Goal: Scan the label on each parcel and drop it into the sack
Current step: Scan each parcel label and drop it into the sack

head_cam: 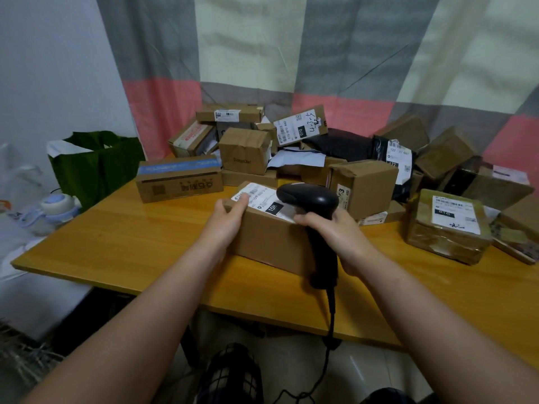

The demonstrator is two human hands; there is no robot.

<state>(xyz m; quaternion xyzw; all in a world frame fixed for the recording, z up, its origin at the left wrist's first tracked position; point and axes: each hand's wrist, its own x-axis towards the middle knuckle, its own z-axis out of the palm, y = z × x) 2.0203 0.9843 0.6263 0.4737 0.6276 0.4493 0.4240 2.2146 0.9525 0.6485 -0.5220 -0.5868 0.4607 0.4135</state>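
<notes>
Scanning is the step in hand: the right hand [338, 228] curls round the scanner [309, 199], its head just over the label [264, 202] on a box [271, 234] at the table's [116, 243] near edge. The left hand [230, 220] grips the box's left end, thumb on top. Next the box must be carried left to the green sack [96, 167], well apart beside the table.

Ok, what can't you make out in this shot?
Head view, label on the held parcel: print too small, partly covered by the barcode scanner.
Head view, scanner's trigger: hidden by the right hand.
Head view, inside of the green bag: hidden by its own wall.
</notes>
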